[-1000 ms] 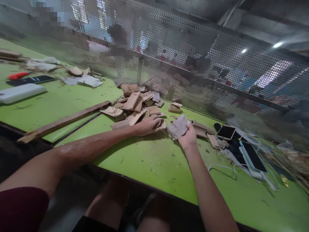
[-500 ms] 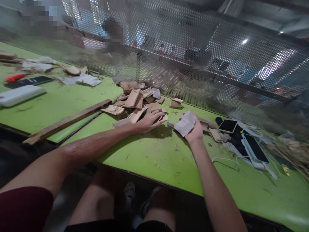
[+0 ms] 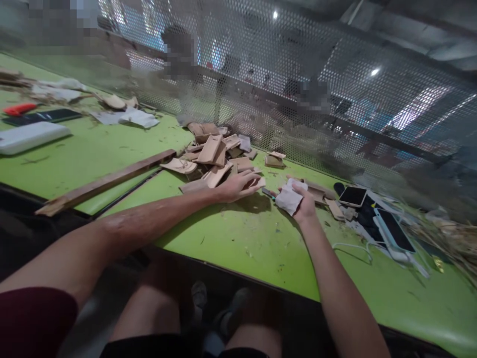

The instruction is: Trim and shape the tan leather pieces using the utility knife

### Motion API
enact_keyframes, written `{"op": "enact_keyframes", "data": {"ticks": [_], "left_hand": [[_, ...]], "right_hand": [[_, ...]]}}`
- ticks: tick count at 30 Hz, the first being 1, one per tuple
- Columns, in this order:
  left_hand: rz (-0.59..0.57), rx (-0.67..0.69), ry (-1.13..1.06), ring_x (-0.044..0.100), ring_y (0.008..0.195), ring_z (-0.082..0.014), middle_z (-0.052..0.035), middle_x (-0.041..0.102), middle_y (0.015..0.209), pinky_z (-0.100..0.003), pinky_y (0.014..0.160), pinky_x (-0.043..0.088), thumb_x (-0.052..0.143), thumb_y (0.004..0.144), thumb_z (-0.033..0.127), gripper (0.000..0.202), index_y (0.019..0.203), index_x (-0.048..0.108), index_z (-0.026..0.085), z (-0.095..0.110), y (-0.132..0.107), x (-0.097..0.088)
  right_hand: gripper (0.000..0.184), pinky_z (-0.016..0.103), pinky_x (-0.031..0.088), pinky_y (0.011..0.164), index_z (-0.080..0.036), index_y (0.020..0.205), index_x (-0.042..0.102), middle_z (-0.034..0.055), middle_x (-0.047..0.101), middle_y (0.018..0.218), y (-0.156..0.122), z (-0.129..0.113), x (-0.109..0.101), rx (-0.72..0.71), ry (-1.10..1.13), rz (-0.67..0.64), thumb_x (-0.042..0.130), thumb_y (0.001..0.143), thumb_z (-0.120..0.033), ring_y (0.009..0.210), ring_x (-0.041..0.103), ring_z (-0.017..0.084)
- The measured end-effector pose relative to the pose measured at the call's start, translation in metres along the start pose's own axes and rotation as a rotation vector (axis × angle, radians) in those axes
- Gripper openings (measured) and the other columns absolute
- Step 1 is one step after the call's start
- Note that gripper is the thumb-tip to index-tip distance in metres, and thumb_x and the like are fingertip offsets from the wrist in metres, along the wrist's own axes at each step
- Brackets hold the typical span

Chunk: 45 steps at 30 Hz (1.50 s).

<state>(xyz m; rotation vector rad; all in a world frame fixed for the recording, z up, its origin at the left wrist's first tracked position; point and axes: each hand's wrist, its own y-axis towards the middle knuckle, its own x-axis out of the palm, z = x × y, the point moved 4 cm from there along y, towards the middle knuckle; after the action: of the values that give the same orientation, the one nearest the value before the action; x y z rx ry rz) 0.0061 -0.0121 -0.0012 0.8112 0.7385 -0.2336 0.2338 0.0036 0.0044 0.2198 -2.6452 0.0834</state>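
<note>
My left hand (image 3: 238, 187) reaches to the near side of the wood pile, its fingers curled over a pale wooden piece (image 3: 260, 184). Across a small gap is my right hand (image 3: 306, 205), palm up, with the thumb pressing a creased greyish-white sheet (image 3: 289, 198). From under the sheet sticks out a thin dark tool (image 3: 269, 193) with a touch of green, perhaps a knife; its handle is hidden. Behind my left hand lies the pile of curved wooden pieces (image 3: 211, 149), heaped loosely and overlapping.
A long wooden strip (image 3: 108, 180) lies to the left. Farther left are a white box-like object (image 3: 33, 137), a dark phone (image 3: 46, 117) and a red-handled tool (image 3: 18, 109). Phones (image 3: 395, 229) and a cable (image 3: 354, 247) lie right. A perforated metal screen (image 3: 253, 104) borders the back.
My right thumb has come over the sheet, which is now folded smaller and tilted differently. The tool's tip shows more clearly. My left hand keeps its place by the pile; the view has shifted slightly.
</note>
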Motion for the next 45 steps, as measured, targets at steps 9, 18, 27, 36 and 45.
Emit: {"op": "enact_keyframes", "data": {"ticks": [9, 18, 27, 36, 45], "left_hand": [[-0.014, 0.081, 0.074, 0.06, 0.108, -0.0226, -0.0136, 0.062, 0.121, -0.035, 0.095, 0.048, 0.037, 0.105, 0.047, 0.048, 0.138, 0.056, 0.017, 0.001, 0.0, -0.002], [-0.108, 0.204, 0.211, 0.056, 0.118, -0.0232, -0.0095, 0.044, 0.142, -0.042, 0.101, 0.049, 0.031, 0.105, 0.028, 0.043, 0.14, 0.055, 0.035, -0.003, 0.001, -0.001], [0.091, 0.241, 0.28, 0.056, 0.117, -0.0267, -0.0132, 0.041, 0.138, -0.042, 0.093, 0.055, 0.06, 0.095, 0.045, 0.034, 0.122, 0.062, 0.025, 0.02, 0.001, 0.003], [0.059, 0.114, 0.13, 0.06, 0.113, -0.0253, -0.0112, 0.05, 0.14, -0.044, 0.093, 0.056, 0.055, 0.098, 0.036, 0.022, 0.108, 0.069, 0.023, 0.016, 0.0, 0.005], [0.227, 0.1, -0.094, 0.056, 0.118, -0.0239, -0.0132, 0.053, 0.124, -0.045, 0.104, 0.05, 0.058, 0.098, 0.034, 0.023, 0.101, 0.075, 0.018, 0.001, 0.006, -0.001]], "right_hand": [[0.03, 0.029, 0.06, 0.05, -0.023, 0.103, 0.062, 0.0023, 0.073, 0.078, 0.001, 0.004, 0.012, -0.003, -0.206, -0.039, 0.07, 0.082, -0.044, 0.065, 0.071, 0.02], [0.034, 0.033, 0.062, 0.059, -0.023, 0.106, 0.064, 0.0055, 0.076, 0.09, -0.001, 0.005, 0.02, -0.089, -0.313, -0.097, 0.073, 0.081, -0.045, 0.072, 0.072, 0.02], [0.046, 0.032, 0.061, 0.063, -0.023, 0.103, 0.068, 0.0044, 0.076, 0.092, -0.008, 0.019, 0.034, -0.162, -0.45, -0.071, 0.083, 0.069, -0.049, 0.082, 0.072, 0.022], [0.043, 0.027, 0.06, 0.072, -0.028, 0.117, 0.068, 0.0011, 0.074, 0.105, -0.002, 0.018, 0.026, -0.188, -0.42, -0.078, 0.076, 0.08, -0.048, 0.088, 0.071, 0.017], [0.033, 0.04, 0.05, 0.107, -0.029, 0.105, 0.078, 0.0059, 0.071, 0.122, -0.015, 0.0, 0.041, -0.424, -0.719, -0.16, 0.083, 0.075, -0.041, 0.127, 0.058, 0.026]]}}
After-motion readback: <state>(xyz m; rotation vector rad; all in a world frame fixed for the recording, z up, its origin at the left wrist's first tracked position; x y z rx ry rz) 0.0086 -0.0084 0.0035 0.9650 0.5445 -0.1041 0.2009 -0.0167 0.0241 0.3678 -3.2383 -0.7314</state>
